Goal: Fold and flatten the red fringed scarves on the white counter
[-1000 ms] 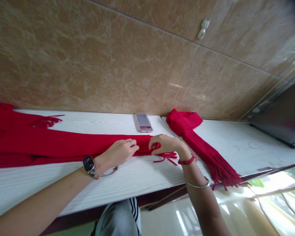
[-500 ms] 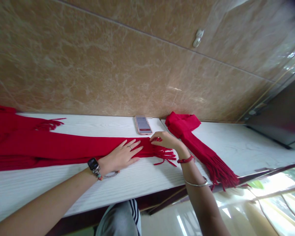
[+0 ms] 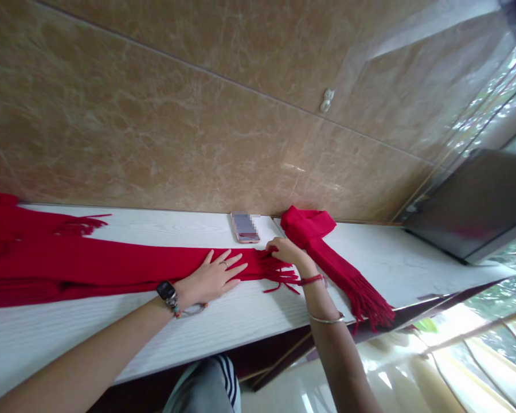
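Note:
A long red scarf [image 3: 112, 264] lies stretched across the white wooden tabletop [image 3: 223, 321], its fringed end [image 3: 279, 275] near the middle. My left hand [image 3: 212, 275] rests flat on the scarf with fingers spread, a smartwatch on the wrist. My right hand [image 3: 286, 251] pinches the scarf's far corner beside the fringe, fingers curled. A second red scarf [image 3: 327, 252] lies folded to the right, with its fringe hanging over the table's front edge.
A pink phone [image 3: 244, 226] lies by the brown marble wall [image 3: 198, 115]. A dark flat panel [image 3: 473, 206] stands at the right end of the table. More red fabric with a fringe [image 3: 81, 223] is piled at the far left. My knee [image 3: 206, 390] shows under the table.
My left hand went from a pinch to lying flat with fingers spread on the scarf. My right hand moved up to the scarf's far corner. The view shifted slightly right.

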The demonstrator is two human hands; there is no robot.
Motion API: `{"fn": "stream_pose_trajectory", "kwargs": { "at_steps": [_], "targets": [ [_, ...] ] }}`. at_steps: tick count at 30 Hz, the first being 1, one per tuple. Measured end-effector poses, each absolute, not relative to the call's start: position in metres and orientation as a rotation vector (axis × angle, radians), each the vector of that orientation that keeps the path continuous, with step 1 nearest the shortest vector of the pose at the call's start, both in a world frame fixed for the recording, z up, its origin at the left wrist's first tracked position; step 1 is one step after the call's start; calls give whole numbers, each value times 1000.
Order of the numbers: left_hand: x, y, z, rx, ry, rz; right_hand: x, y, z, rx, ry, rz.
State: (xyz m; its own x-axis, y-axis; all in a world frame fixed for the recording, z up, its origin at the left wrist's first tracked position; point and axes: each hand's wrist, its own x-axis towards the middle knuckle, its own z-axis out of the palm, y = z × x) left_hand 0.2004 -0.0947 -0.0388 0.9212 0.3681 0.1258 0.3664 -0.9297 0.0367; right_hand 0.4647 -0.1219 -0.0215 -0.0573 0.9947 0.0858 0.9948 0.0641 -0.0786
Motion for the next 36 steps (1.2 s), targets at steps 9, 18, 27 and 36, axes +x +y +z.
{"fn": "stream_pose_trajectory", "kwargs": {
  "at_steps": [9, 18, 27, 36],
  "targets": [
    [201, -90, -42, 3070, 574, 240, 449, -131, -3, -1711, -2078, -144],
    [200, -90, -42, 3063, 549, 246, 457, -125, -17, -2083, -2212, 35],
    [200, -86, -50, 3076, 543, 307, 455, -131, -3, -2034, -2104, -189],
    [201, -86, -48, 3069, 559, 252, 453, -125, -17, -2393, -2028, -230]
  ]
}}
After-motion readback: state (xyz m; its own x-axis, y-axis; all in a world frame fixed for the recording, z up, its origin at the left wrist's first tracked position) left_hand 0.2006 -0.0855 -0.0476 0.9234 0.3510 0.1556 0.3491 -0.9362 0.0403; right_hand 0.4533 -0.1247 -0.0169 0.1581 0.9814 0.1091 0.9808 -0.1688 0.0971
